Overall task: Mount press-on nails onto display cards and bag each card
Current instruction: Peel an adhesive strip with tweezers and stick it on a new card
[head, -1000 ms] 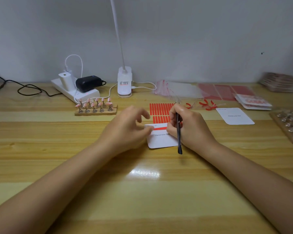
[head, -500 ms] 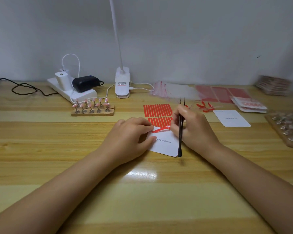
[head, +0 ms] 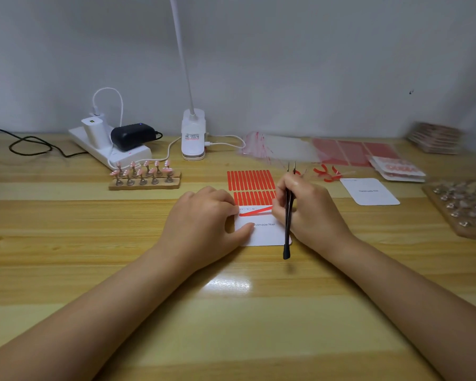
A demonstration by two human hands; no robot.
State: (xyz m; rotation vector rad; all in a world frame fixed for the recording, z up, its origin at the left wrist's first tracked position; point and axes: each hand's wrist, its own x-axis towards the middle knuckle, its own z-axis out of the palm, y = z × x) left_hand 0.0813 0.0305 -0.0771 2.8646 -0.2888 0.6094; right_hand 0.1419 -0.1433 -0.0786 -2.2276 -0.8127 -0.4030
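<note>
1. Red adhesive strip (head: 256, 211) lies slanted across the top of the white display card (head: 261, 232), which sits on the wooden table (head: 231, 312) at centre, just in front of the red strip sheet (head: 251, 187).
2. Left hand (head: 204, 226) has fingers curled over the card's left edge w/ the thumb pressed on its face, pinning it flat. Right hand (head: 308, 213) grips black tweezers (head: 287, 213) across the palm, tips pointing away from the person, & its fingertips (head: 276, 213) are at the strip's right end; can't tell if they pinch it or just press.
3. Step in hand, I'd say: laying or peeling the tape on the card. To do it well: keep the thumb firm so the card doesn't skid, square the strip to the card's top edge, smooth from one end to the other, keep the tweezer tips off the adhesive.
4. Card looks: white, rounded corners, small print reading "…ndmade Nail" mid-face, no nails on it yet.
5. Pink press-on nails (head: 146, 171) stand on a wooden holder (head: 144, 184) left of the strip sheet; a spare card (head: 370, 191) lies right of it, clear bags (head: 280, 149) behind.
</note>
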